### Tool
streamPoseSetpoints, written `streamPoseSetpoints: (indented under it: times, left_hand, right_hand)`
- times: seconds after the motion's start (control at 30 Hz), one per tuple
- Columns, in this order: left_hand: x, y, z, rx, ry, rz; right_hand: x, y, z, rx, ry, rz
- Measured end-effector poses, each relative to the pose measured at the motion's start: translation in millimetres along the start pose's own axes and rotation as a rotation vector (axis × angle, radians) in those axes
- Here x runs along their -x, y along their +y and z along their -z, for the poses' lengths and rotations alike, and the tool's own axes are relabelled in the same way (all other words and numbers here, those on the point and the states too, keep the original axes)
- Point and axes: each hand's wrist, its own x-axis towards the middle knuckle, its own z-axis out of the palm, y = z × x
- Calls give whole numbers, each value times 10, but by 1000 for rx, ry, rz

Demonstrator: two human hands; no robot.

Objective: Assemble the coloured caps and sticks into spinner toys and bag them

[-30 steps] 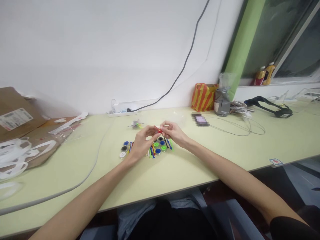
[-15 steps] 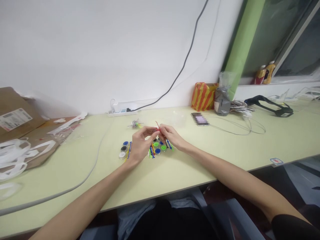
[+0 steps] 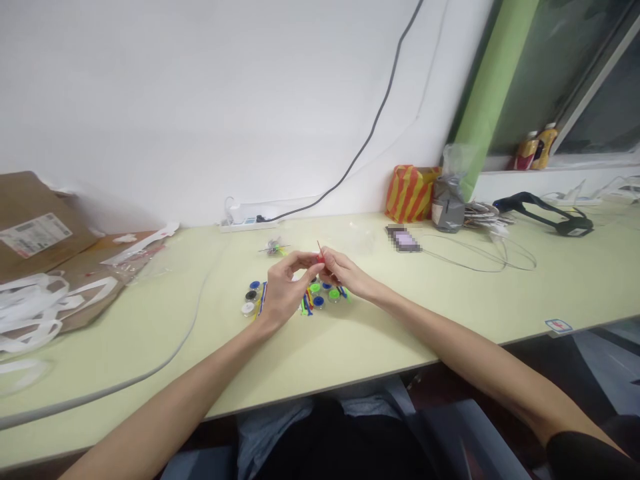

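Note:
Both hands meet over the middle of the table, closed around a small red plastic piece (image 3: 321,259) with a thin red strip standing up from it. My left hand (image 3: 287,283) pinches it from the left, thumb and forefinger together. My right hand (image 3: 347,272) grips it from the other side, fingers curled. Much of the piece is hidden by fingertips. Below the hands lie small round pieces with coloured tops, among them a white one (image 3: 248,309), a black one (image 3: 251,295) and a green one (image 3: 334,295). Thin coloured plastic sticks (image 3: 307,303) lie between them, partly covered by my left hand.
Behind the hands sits a small coloured bundle (image 3: 275,247). A phone (image 3: 403,239) and a striped bag (image 3: 410,193) are to the right. At left, cardboard (image 3: 43,230) and white straps (image 3: 35,310) lie near a grey cable (image 3: 165,363). A power strip (image 3: 245,224) stands against the wall.
The red strip stands more upright than before, and the fingers have shifted slightly around the piece. The whole view has moved a little, so things appear slightly further right.

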Motion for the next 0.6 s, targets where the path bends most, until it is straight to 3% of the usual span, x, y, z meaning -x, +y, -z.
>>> streamPoseSetpoints:
  times: [0.17,0.4,0.5,0.6]
  left_hand:
    - [-80,1,30,-112,4,-69]
    - [-146,-216,193,-346,-80,-116]
    - [-175,-298,262,-408,-33,-94]
    - [-198,-338,320,-454,26,-106]
  right_hand:
    - [-21,-74,-36,57,221,139]
    - [-222,98,232,219,207,164]
    - [-389,228,407,384,210,109]
    - [-510,328,452,618,110,90]
